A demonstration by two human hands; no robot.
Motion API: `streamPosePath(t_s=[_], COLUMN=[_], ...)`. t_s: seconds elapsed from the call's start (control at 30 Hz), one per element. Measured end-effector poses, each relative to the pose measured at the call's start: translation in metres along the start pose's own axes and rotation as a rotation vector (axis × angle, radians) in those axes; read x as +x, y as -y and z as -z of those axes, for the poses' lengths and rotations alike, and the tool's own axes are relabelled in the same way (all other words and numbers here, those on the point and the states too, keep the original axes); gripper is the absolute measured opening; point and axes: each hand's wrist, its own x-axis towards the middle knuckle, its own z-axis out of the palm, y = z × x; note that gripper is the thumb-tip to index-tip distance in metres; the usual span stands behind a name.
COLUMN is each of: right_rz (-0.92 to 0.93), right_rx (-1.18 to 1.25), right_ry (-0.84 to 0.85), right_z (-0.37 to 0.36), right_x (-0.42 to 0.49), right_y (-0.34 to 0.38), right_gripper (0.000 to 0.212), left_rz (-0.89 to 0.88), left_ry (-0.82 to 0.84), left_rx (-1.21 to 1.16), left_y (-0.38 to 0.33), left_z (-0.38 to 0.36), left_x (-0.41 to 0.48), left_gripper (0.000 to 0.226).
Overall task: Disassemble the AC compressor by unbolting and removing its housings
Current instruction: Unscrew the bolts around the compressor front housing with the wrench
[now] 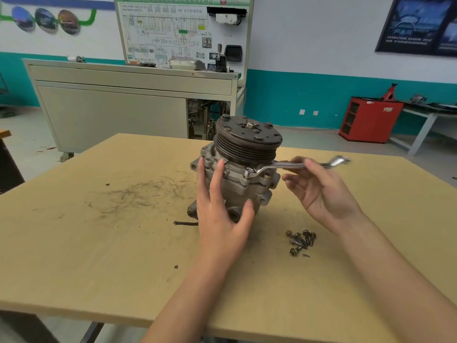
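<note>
The AC compressor (237,179) stands upright on the wooden table (99,243), its dark grooved pulley (247,142) on top. My left hand (220,206) lies flat against the grey housing, fingers straight up its left side and thumb round the front. A silver ring wrench (279,165) sits with its ring end on a bolt at the housing's upper flange. My right hand (319,191) is beside the wrench shaft with fingers spread and nearly straight, its index finger touching the shaft. Several removed bolts (300,241) lie on the table, front right of the compressor.
A short black cable end (185,223) pokes out left of the compressor's base. Dark scuff marks (138,194) cover the table's left middle. Behind stand a grey cabinet bench (118,105), a wiring training board (183,33) and a red cabinet (368,120).
</note>
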Motion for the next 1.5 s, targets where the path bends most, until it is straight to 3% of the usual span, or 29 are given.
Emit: streamPosePath(t_s=[0.07, 0.17, 0.27, 0.47, 0.83, 0.93, 1.07, 1.13, 1.2, 1.3, 1.5], right_rz=[-0.137, -0.093, 0.18, 0.847, 1.191, 1.026, 0.354, 0.065, -0.08, 0.008, 0.737], right_rx=[0.084, 0.127, -0.024, -0.631, -1.326, -1.039, -0.237, -0.087, -0.027, -0.009, -0.457], right_ry=[0.0, -0.009, -0.037, 0.013, 0.022, 0.086, 0.003, 0.002, 0.015, 0.01, -0.085], right_z=[0.004, 0.002, -0.008, -0.044, -0.044, -0.033, -0.012, 0.0, 0.005, 0.001, -0.031], right_x=[0.013, 0.019, 0.01, -0.029, -0.062, -0.055, -0.017, 0.005, 0.018, 0.022, -0.011], right_y=[-0.002, -0.002, 0.009, 0.016, -0.017, -0.018, -0.001, 0.004, 0.003, 0.001, 0.008], right_gripper=[0.031, 0.036, 0.036, 0.027, 0.044, 0.028, 0.021, 0.023, 0.027, 0.037, 0.036], left_rz=[-0.007, -0.004, 0.004, -0.017, -0.026, -0.024, -0.004, 0.005, 0.005, 0.002, 0.001], left_ry=[0.0, 0.005, 0.006, -0.001, -0.006, -0.005, 0.003, 0.005, 0.001, 0.003, 0.006], left_rx=[-0.009, -0.012, -0.017, -0.019, -0.045, -0.03, -0.029, -0.025, -0.024, -0.019, -0.033], left_y=[0.0, -0.001, -0.001, -0.003, -0.002, -0.002, -0.004, -0.005, -0.005, -0.006, -0.007], left_z=[0.002, 0.002, 0.002, 0.003, 0.003, 0.003, 0.002, 0.001, 0.002, 0.002, 0.004], left_x=[0.0, 0.001, 0.001, 0.002, 0.002, 0.001, 0.001, 0.001, 0.001, 0.001, 0.001], left_gripper=[0.076, 0.075, 0.076, 0.074, 0.075, 0.075, 0.075, 0.075, 0.075, 0.076, 0.075])
